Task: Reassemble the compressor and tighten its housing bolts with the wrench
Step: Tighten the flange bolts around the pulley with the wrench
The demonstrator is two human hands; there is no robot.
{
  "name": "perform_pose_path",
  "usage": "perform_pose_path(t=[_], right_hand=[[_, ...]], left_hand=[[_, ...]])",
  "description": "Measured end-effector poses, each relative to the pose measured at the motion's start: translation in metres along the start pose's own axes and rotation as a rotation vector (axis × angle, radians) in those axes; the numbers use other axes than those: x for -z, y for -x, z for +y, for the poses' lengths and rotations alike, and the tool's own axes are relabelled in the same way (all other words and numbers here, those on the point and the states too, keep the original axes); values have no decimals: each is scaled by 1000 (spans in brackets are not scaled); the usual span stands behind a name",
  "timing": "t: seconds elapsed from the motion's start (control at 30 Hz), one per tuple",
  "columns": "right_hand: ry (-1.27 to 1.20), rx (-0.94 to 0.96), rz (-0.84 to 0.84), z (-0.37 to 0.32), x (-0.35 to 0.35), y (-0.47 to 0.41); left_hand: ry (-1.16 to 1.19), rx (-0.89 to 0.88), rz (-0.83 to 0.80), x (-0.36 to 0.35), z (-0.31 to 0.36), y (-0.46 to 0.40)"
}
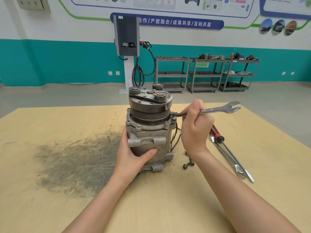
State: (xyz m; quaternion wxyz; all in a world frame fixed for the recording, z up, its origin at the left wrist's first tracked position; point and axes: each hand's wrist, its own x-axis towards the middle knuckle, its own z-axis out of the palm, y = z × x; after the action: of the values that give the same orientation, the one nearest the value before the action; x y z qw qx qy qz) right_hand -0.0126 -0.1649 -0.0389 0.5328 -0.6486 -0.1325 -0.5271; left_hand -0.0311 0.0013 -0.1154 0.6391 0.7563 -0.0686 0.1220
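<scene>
While bracing compressor [149, 132] with gripping left hand [133, 155], tightening flange bolt [173, 115]: wrench [218, 109] clenched in right hand [196, 126].

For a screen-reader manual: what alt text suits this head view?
A right hand holds a wrench on a housing bolt of an upright compressor, which the left hand steadies on a wooden table. Loose bolts lie beside it.

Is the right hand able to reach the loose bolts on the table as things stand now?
Probably yes, but not at once: the right hand grips the wrench set on a housing bolt. The loose bolts lie uncovered beside its wrist, right of the compressor, so nothing blocks them.
</scene>
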Motion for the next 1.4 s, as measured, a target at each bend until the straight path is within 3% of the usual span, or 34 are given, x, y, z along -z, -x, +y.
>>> perform_pose_path(t=[0.13,0.63,1.03,1.23,1.4], right_hand=[[-241,-299,46,-5,1,-11],[-541,-1169,-337,15,15,-30],[-456,-1113,-301,12,14,-33],[-520,-830,-139,17,9,-23],[-537,-796,-61,18,4,-18]], left_hand=[[-3,-3,4,1,0,0],[-3,2,10,0,-1,0],[-7,-17,11,0,-1,-1],[-14,-12,7,0,-2,-1],[-13,-13,6,1,-3,-1]])
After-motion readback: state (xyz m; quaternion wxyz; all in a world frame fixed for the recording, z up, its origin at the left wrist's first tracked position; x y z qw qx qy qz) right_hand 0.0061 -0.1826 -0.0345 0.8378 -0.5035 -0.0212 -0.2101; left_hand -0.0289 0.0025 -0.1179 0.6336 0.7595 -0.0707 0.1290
